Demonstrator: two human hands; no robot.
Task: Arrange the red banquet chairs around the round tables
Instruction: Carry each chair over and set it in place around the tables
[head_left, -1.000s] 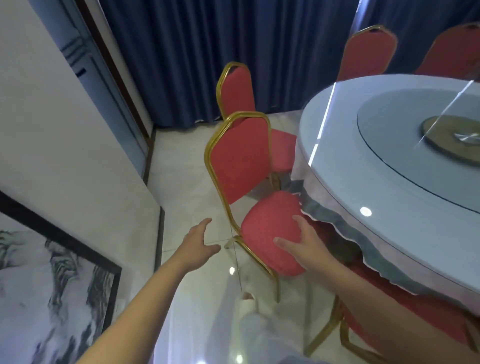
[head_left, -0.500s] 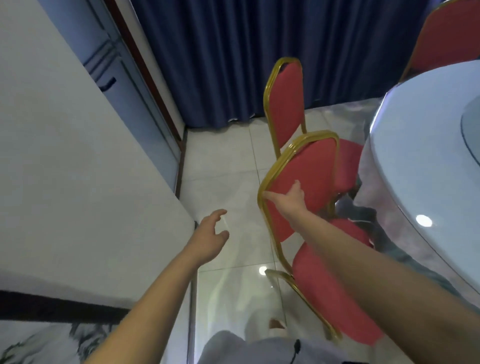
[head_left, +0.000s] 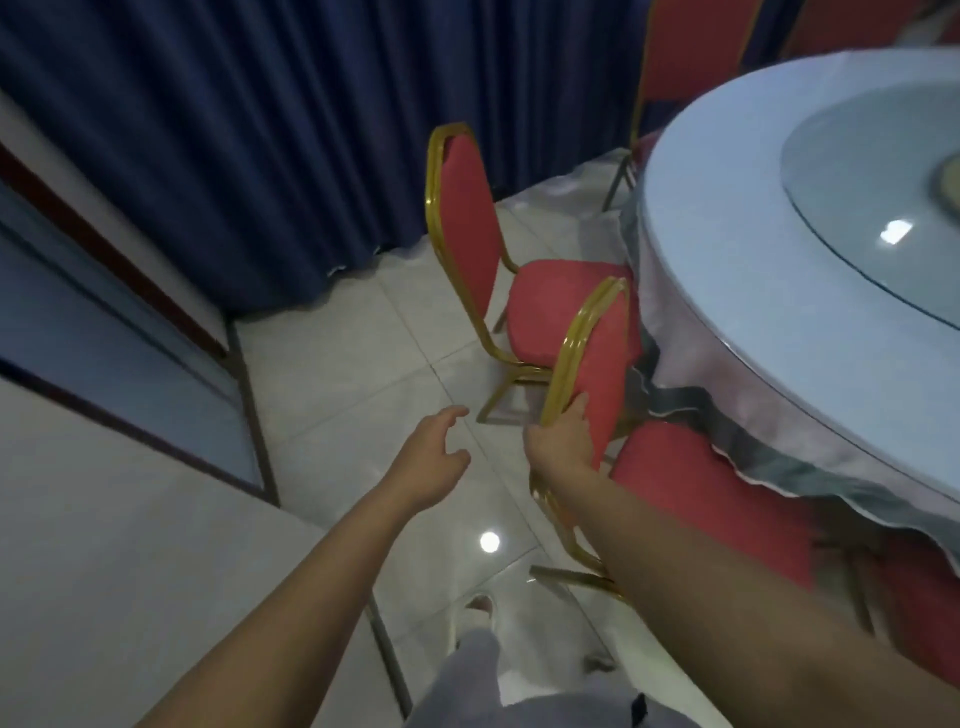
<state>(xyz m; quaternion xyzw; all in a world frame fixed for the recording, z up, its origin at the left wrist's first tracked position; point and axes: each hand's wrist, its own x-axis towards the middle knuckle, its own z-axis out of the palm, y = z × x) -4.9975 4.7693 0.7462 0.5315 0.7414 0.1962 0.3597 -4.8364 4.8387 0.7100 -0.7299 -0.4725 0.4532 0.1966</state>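
The near red banquet chair (head_left: 602, 358), at the round table (head_left: 727, 208), is gripped by its back in the right hand (head_left: 563, 441); the left hand (head_left: 431, 457) is held open alongside, apart.

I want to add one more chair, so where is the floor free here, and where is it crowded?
Free: the tiled floor between the blue curtain, the wall and the far chair. Crowded: along the table edge, where the near chair, held by the right hand, crowds the far one.
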